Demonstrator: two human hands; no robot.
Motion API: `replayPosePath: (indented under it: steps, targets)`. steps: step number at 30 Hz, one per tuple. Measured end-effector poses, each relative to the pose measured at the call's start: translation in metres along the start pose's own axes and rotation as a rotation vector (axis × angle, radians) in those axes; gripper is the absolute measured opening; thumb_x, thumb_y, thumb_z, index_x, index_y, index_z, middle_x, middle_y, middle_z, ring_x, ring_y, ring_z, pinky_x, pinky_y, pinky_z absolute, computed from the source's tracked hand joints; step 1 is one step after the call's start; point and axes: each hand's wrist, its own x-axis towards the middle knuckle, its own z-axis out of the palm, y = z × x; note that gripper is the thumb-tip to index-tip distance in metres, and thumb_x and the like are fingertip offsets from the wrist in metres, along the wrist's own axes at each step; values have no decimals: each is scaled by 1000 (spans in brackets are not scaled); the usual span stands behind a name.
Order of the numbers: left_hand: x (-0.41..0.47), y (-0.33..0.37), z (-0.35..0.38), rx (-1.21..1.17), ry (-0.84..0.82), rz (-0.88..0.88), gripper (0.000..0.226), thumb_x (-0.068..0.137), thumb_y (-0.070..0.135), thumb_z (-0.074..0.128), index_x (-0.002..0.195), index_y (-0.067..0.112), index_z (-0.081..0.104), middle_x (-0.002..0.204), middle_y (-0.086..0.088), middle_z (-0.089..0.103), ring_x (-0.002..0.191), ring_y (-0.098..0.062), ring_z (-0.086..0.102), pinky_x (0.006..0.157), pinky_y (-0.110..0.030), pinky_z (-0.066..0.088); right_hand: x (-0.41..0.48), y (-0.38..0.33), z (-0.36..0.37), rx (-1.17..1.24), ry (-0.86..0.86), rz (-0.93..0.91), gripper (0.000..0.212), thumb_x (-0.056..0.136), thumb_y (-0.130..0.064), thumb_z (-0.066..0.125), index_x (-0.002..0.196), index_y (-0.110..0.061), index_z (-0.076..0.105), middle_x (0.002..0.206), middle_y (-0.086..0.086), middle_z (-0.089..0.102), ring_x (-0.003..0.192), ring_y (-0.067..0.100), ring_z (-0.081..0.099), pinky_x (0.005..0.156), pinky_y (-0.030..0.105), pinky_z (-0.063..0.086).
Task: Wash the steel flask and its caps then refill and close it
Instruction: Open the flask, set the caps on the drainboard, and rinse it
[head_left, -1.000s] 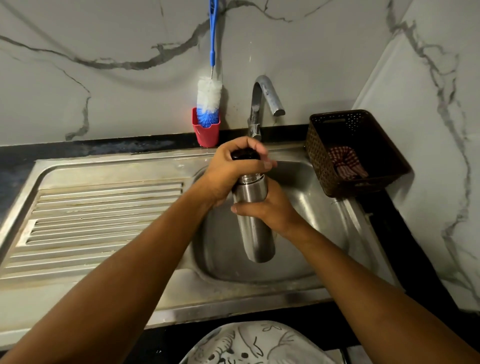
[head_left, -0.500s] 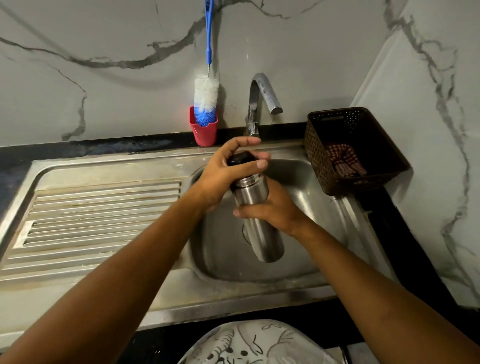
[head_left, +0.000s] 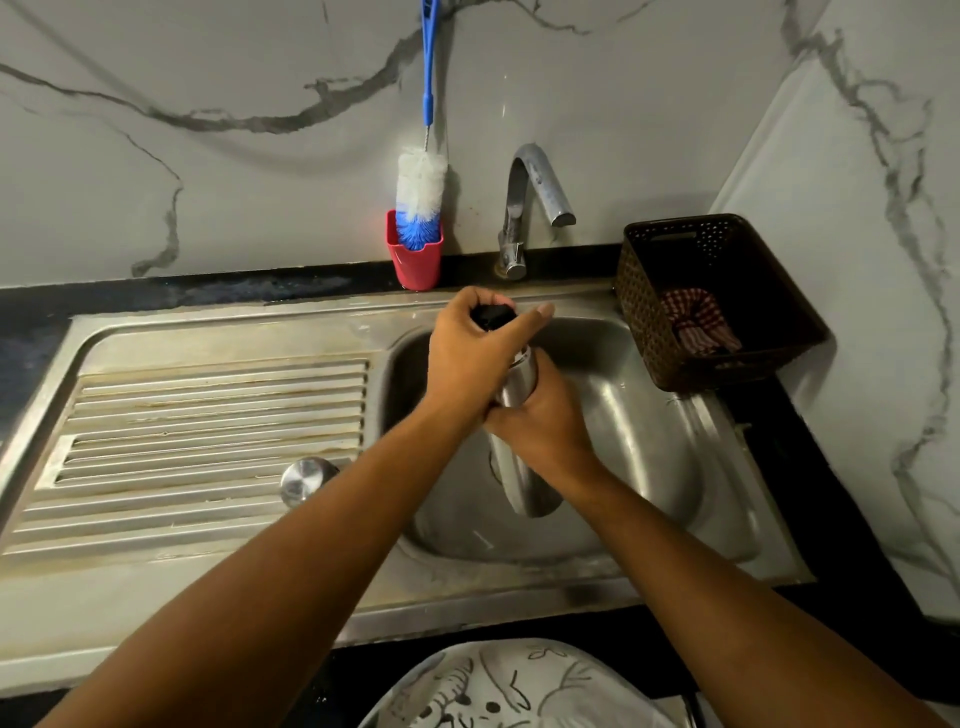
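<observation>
Patterned cloth (head_left: 498, 686) shows at 6 o'clock, nearest the camera, at the front edge of the dark counter (head_left: 841, 467). From there 2 bare forearms reach up toward the middle of the view, over the steel sink (head_left: 649, 467).

On the ribbed drainboard (head_left: 208, 415), at about 9 o'clock from the hands, a round steel cap (head_left: 304, 480) lies alone, just beside the left forearm and apart from the flask.

Over the basin the right hand (head_left: 545, 431) is wrapped around the middle of the steel flask (head_left: 530, 493), fingers curled tight on the body. The flask is tilted, its bottom toward 6 o'clock and its top toward 12 o'clock, and it hangs above the basin floor. The left hand (head_left: 475, 358) is cupped over the top, fingers and thumb closed on the black cap (head_left: 491, 316); whether that cap is tight or loose on the neck I cannot tell.

Farther back, at 12 o'clock, the tap (head_left: 530, 208) curves over the basin. At 11 o'clock a red cup (head_left: 415, 260) holds a bottle brush (head_left: 422, 192) with a blue handle. At 2 o'clock a dark basket (head_left: 711, 306) sits against the marble wall (head_left: 208, 156), with a checked cloth (head_left: 696, 319) inside.
</observation>
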Motion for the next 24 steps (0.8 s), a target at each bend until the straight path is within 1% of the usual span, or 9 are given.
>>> replayPosePath:
  steps: [4,6,8,10,12,15,19,21,24]
  targets:
    - [21,9,-38,-183,-472,-37,55,87,15,79,137,13,59,129,-14,71,121,-29,69,102,-44,57,10,-7,-23,177,-167,-69,59,66,-19,90,120,-20,66,110,1,75,102,18,72,92,47,59]
    - [28,10,-47,-250,-576,-28,61,87,6,71,145,8,51,136,-16,67,128,-36,64,108,-47,53,11,-15,-30,203,-304,-98,47,71,-10,87,114,-14,67,105,9,74,99,26,71,90,48,59]
    - [29,13,-43,-257,-650,-10,53,87,0,67,139,2,55,130,-19,69,129,-41,63,110,-50,51,11,-20,-29,240,-418,-108,40,75,-4,83,111,-11,66,100,15,73,95,29,71,87,48,59]
    - [25,13,-37,-264,-636,10,35,84,-4,69,118,1,63,112,-21,72,122,-46,65,106,-52,54,12,-20,-24,251,-414,-95,40,75,-2,83,110,-11,66,98,10,73,94,25,71,83,41,61]
    - [22,11,-32,-257,-518,14,27,78,-4,75,102,5,65,101,-21,70,113,-45,70,100,-53,57,12,-16,-16,220,-307,-80,44,71,-4,87,109,-15,67,97,1,74,92,17,72,79,33,59]
    - [17,5,-24,-173,-294,35,27,77,-1,82,97,9,68,97,-22,71,105,-42,72,94,-53,61,12,-7,-6,127,-154,-56,57,63,-21,92,113,-27,66,102,-5,75,94,12,72,82,38,61]
    - [5,1,-10,-48,-37,55,26,81,12,86,100,13,69,96,-8,74,89,-18,74,77,-31,64,9,-4,3,60,-58,-52,71,58,-31,88,123,-33,60,105,-12,73,94,6,70,82,40,63]
    - [4,-1,-10,-32,-31,23,32,82,21,88,106,14,69,102,-9,74,93,-21,75,80,-34,65,9,-2,4,61,-62,-54,78,56,-36,87,129,-32,58,109,-12,72,98,7,70,85,40,62]
    - [11,2,-27,-120,-231,-67,50,81,31,88,123,16,66,120,-13,74,109,-26,74,97,-45,61,14,0,-7,123,-139,-63,70,63,-28,91,127,-28,62,113,-6,74,103,12,71,90,43,60]
